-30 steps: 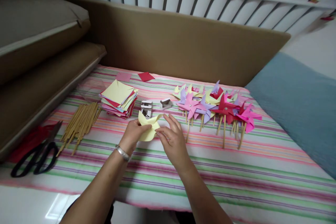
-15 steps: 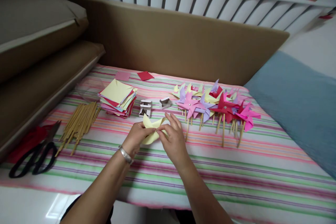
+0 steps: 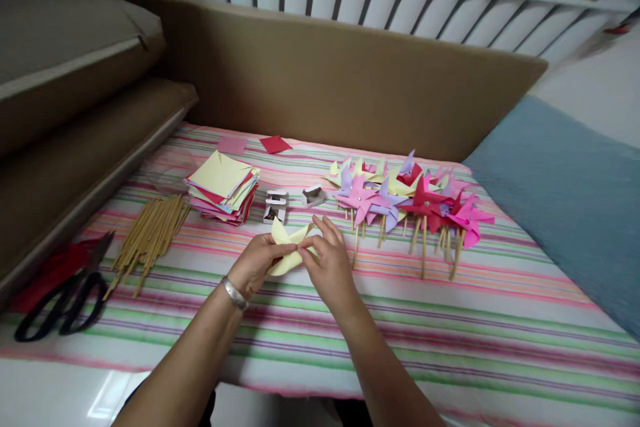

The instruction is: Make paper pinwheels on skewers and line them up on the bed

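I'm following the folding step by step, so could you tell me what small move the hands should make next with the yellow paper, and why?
Probably pin the gathered tips at the centre. The left hand and right hand pinch the yellow paper together, its points curled inward like the finished pinwheels, but no stick is on it; the wooden sticks lie apart to the left.

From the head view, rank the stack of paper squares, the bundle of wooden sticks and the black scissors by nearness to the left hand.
From the left hand:
1. Stack of paper squares, just up and left of it.
2. Bundle of wooden sticks, farther left on the striped cloth.
3. Black scissors, at the far left edge.
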The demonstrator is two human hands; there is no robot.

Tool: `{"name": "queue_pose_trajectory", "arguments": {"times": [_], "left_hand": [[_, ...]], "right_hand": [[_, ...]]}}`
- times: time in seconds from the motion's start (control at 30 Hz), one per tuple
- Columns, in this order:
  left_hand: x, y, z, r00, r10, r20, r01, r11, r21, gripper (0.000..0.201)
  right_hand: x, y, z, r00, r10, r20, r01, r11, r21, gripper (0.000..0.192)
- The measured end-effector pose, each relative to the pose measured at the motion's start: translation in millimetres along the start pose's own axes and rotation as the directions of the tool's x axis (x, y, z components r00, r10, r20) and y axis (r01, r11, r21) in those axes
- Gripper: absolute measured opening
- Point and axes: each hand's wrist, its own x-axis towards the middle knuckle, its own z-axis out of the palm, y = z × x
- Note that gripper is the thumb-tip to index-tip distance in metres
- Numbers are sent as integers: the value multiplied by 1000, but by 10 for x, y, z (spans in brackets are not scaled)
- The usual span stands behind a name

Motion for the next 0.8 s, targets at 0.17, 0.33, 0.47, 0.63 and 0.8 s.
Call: {"name": "queue_pose_trajectory", "arguments": {"times": [0.17,0.33,0.47,0.63,0.8], "left_hand": [[6,-8,-22,999,4,36,-4,1000,9,30],[42,-74,-10,999,46,-13,-45,998,35,28],[15,11,-43,994,85,-66,-82,996,38,23],[-231,453,-323,917,296,-268,-304,953,13,26],[-397,748,-628,757,446,-477,-558,822,-118,27]], "right_hand": [[8,5,1,999,32,8,-32,999,-3,5],[3,-13,28,999,40,-18,-40,999,25,11],[0,-64,-40,994,37,-103,-26,994,103,17],[174,-15,-76,993,100,-60,-94,991,91,19],[606,8,276,952,132,277,-85,981,-176,23]]}}
